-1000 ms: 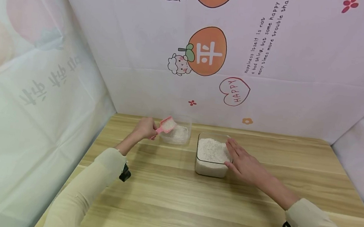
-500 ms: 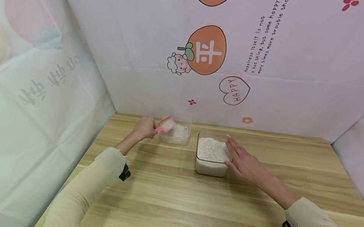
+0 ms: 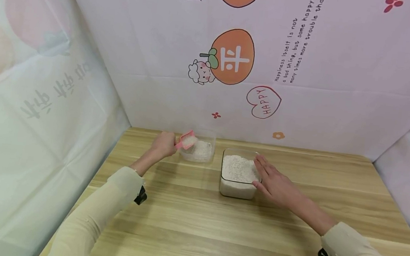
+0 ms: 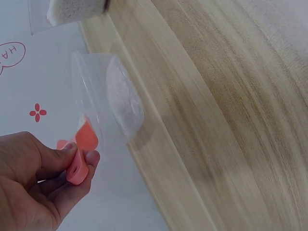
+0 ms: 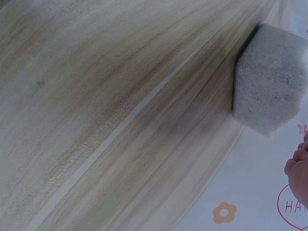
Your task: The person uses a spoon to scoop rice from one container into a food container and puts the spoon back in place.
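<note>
My left hand (image 3: 164,144) pinches the handle of a pink scoop (image 3: 188,140) between thumb and fingers. White grains, which look like rice, lie in the scoop. It is held above the left side of a small clear plastic container (image 3: 212,154) with a layer of the same grains inside. In the left wrist view the scoop (image 4: 86,137) is tilted near the container's rim. A larger clear square container (image 3: 237,190), nearly full of white grains, stands to the right. My right hand (image 3: 277,186) rests its straight fingers against that container's right side.
Both containers stand on a wood-grain table (image 3: 186,234). A white printed sheet (image 3: 148,97) rises just behind the small container, and another sheet (image 3: 38,148) hangs along the left.
The scoop has shifted very slightly and tips a little more over the small container. My right hand stays in place at the larger container.
</note>
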Motion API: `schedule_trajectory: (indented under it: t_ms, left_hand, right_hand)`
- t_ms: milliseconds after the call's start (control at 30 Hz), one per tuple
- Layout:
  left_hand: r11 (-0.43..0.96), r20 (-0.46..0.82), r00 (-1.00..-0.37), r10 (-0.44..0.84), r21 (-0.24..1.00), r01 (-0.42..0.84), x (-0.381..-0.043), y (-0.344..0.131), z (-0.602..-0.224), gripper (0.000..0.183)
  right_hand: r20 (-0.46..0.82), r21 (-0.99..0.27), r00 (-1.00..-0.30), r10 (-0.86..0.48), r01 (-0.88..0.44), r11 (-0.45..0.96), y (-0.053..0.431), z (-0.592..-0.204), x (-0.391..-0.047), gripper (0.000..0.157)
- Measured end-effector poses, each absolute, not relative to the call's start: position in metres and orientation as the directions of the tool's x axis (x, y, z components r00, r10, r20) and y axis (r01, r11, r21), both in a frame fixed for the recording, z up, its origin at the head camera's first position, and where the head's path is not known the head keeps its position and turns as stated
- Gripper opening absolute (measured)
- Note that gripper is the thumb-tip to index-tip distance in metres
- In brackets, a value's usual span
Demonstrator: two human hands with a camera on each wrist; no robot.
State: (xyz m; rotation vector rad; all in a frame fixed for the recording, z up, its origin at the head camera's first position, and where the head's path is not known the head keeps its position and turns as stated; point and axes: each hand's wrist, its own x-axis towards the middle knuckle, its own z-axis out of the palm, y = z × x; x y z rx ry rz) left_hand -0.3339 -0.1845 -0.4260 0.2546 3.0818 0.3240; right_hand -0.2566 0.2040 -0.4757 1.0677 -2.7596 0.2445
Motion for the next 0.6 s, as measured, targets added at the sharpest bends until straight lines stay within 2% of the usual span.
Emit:
schedule_trajectory:
  t_ms: [333, 600]
  left_hand:
    - [0.971, 0.005, -0.985, 0.173, 0.169, 0.172, -0.3326, -0.1821, -0.4253, 0.037]
    - [0.970, 0.002, -0.980, 0.201, 0.136, 0.199, -0.3318, -0.1821, -0.4212, 0.036]
  right_hand:
    - [0.201, -0.086, -0.735, -0.647, -0.671, 0.736, 0.2037, -0.4744, -0.2573, 0.069]
    - [0.249, -0.074, -0.712, -0.656, -0.690, 0.720, 0.2033, -0.4753, -0.2564, 0.068]
